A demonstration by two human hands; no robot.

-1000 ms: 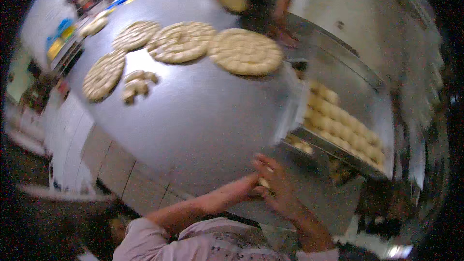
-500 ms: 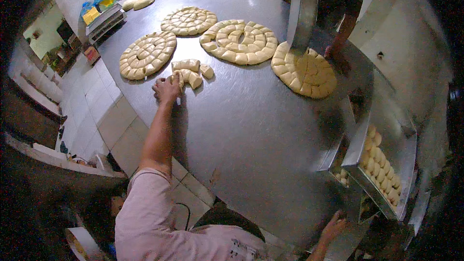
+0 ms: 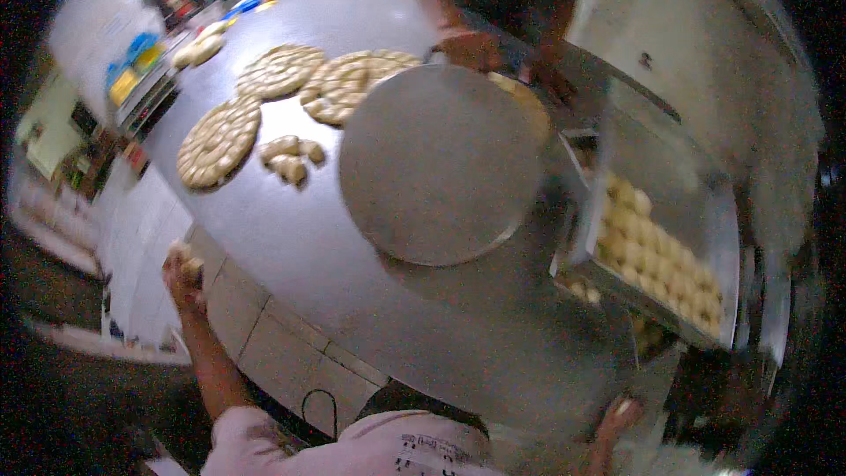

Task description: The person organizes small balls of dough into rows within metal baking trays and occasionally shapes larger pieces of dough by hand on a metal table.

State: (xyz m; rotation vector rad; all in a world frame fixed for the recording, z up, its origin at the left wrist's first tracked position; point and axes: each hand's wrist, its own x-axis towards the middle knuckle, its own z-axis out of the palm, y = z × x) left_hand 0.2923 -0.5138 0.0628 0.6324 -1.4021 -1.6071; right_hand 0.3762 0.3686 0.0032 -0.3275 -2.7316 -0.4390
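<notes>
My left hand (image 3: 184, 277) is raised beyond the table's left edge, its fingers closed around a pale piece of dough (image 3: 180, 251). Several cut dough pieces (image 3: 285, 160) lie in a small cluster on the metal table. My right hand (image 3: 617, 418) hangs low by the near right edge of the table, fingers curled; a small pale spot shows there, too blurred to name. A ring of scored dough (image 3: 218, 143) rests left of the cluster, with a second dough round (image 3: 280, 70) and a third dough round (image 3: 339, 92) behind it.
Across the table, a co-worker's hand (image 3: 471, 50) holds a large round metal sheet (image 3: 441, 167) over the surface, partly covering the dough rounds (image 3: 526, 106). Metal trays (image 3: 582, 238) with rows of dough balls (image 3: 656, 251) stand at the right. Long dough loaves (image 3: 201, 48) lie far left.
My left hand has left the dough cluster and drawn back leftward off the table with a piece of dough. The co-worker's metal sheet has swung down flat over the table. My view has shifted.
</notes>
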